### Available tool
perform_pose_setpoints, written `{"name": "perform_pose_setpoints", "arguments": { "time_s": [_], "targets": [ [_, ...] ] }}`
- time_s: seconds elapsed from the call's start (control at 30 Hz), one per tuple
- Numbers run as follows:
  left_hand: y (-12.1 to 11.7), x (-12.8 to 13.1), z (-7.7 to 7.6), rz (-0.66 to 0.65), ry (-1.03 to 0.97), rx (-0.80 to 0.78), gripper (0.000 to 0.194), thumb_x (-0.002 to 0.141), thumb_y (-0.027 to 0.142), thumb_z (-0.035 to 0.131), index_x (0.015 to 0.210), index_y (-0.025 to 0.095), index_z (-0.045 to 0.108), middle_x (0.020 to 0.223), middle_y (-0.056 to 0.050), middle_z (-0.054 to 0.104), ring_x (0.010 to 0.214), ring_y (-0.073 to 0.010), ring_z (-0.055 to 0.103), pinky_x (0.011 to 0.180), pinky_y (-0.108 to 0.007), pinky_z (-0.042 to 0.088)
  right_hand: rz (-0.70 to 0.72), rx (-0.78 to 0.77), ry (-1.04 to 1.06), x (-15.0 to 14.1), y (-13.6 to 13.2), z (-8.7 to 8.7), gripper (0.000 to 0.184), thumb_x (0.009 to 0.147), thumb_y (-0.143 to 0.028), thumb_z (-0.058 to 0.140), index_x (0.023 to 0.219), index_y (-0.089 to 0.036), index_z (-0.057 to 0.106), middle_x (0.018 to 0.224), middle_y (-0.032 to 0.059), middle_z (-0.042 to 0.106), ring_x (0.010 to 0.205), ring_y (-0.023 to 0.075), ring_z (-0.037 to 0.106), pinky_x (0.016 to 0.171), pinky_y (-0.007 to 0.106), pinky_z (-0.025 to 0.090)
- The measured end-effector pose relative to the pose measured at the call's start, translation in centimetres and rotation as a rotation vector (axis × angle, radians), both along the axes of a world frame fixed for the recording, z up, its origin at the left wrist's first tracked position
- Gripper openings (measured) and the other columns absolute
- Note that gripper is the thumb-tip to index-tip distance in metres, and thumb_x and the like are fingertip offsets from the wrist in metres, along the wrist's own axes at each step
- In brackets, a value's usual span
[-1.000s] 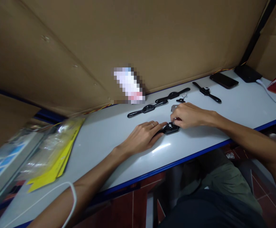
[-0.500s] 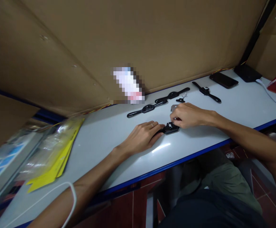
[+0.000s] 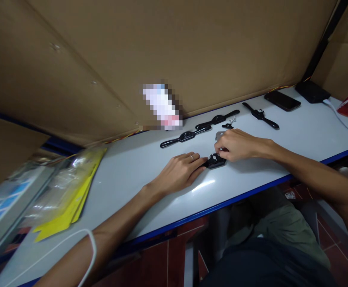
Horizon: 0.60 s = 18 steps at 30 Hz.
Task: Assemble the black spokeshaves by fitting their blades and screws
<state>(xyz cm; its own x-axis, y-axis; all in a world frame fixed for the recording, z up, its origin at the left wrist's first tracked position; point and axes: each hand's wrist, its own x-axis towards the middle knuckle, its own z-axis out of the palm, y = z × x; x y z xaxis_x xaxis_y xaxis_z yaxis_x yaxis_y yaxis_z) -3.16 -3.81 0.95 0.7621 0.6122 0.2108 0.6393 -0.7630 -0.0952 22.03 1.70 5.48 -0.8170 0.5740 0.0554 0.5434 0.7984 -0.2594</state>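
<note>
A black spokeshave [image 3: 215, 161] lies on the white tabletop in front of me, its middle body facing up with a small silvery part on it. The fingers of my left hand [image 3: 183, 170] are closed over its left handle. My right hand [image 3: 233, 145] is bunched in a pinch at the right end of the body and covers the handle there. Whatever the right fingertips hold is hidden. A flat grey metal blade [image 3: 219, 135] shows partly behind the right hand. Just beyond it sit a small black clamp piece [image 3: 228, 126] and several small silvery screws [image 3: 232, 119].
Two more spokeshaves [image 3: 187, 136] lie behind my hands, and another spokeshave [image 3: 259, 114] with fittings lies farther right. Along the back are a phone [image 3: 282, 101] and a black box [image 3: 312, 92] with a white cable. Yellow sheets and clear plastic bags [image 3: 69, 191] lie left. Cardboard [image 3: 191, 48] walls the back.
</note>
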Motion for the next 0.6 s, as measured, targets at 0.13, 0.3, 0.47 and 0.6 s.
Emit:
{"name": "perform_pose_setpoints", "arguments": {
  "time_s": [0.13,0.3,0.47,0.6],
  "targets": [
    [0.01,-0.04,0.01,0.0,-0.006,-0.01,0.039,0.11,0.035,0.033,0.124,0.015,0.063,0.094,-0.007,0.068,0.084,-0.0202,0.067,0.073,-0.034,0.056,0.008,0.001,0.005,-0.07,-0.01,0.03,0.023,0.079,-0.014,0.051,0.076,-0.018,0.074,0.071,0.0043,0.063,0.061,0.014,0.041,0.061,0.03,0.026],
    [-0.01,-0.01,0.09,0.004,0.001,-0.015,0.041,0.111,0.036,0.031,0.123,0.014,0.063,0.094,-0.008,0.068,0.083,-0.0205,0.067,0.071,-0.034,0.056,0.011,-0.001,0.019,-0.01,0.06,-0.13,0.022,0.079,-0.014,0.052,0.076,-0.018,0.073,0.07,0.004,0.062,0.061,0.0136,0.041,0.061,0.03,0.026],
    [0.01,-0.02,-0.04,0.007,-0.007,-0.021,0.04,0.11,0.035,0.033,0.124,0.014,0.064,0.094,-0.008,0.068,0.084,-0.0213,0.066,0.072,-0.035,0.056,0.012,0.005,0.017,0.09,0.2,-0.31,0.024,0.079,-0.014,0.051,0.076,-0.018,0.075,0.07,0.004,0.063,0.061,0.0137,0.041,0.061,0.03,0.026],
    [0.0,0.04,0.04,-0.004,-0.009,-0.004,0.04,0.11,0.035,0.033,0.123,0.013,0.064,0.094,-0.008,0.068,0.084,-0.0217,0.067,0.071,-0.035,0.056,0.011,0.01,0.074,0.11,0.25,-0.32,0.032,0.079,-0.015,0.052,0.095,-0.02,0.08,0.075,0.0039,0.068,0.065,0.0149,0.048,0.066,0.03,0.031]
  ]
}}
